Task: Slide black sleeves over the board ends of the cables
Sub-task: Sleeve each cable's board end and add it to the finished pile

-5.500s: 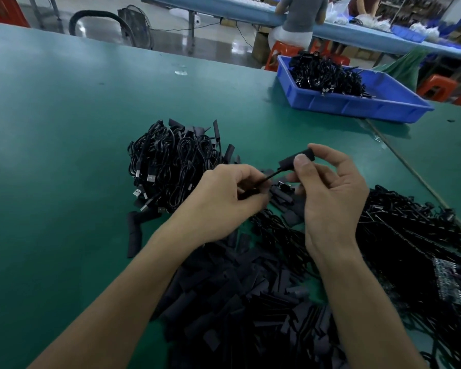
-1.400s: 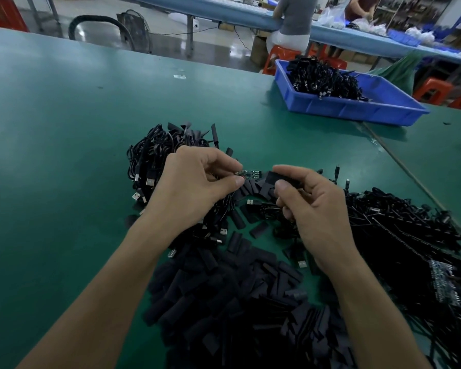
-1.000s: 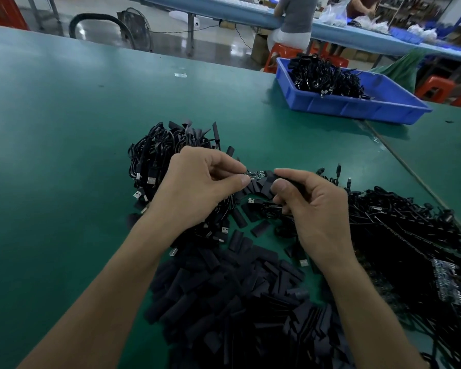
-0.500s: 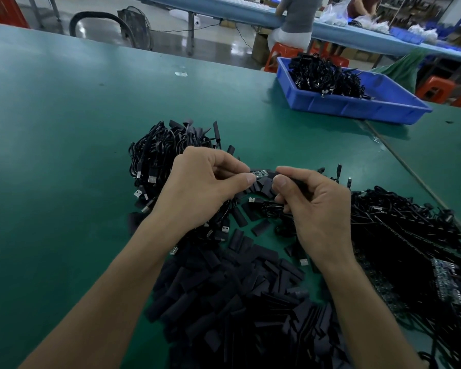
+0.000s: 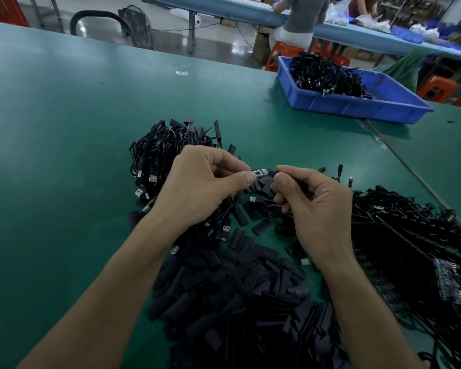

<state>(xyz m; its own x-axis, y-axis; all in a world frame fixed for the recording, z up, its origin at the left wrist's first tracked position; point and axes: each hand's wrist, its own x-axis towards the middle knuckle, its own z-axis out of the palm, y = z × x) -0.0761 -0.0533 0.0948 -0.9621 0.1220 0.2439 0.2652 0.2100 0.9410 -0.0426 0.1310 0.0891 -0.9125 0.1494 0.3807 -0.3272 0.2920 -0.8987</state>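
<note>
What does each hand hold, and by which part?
Right hand pinches a black sleeve near its mouth; left hand pinches the board by the end opposite it.

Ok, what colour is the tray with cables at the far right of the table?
The tray is blue, seen best in the head view.

One left hand [image 5: 202, 187], one right hand [image 5: 317, 211], one blue tray [image 5: 357, 107], one sleeve pile [image 5: 237, 302]
</note>
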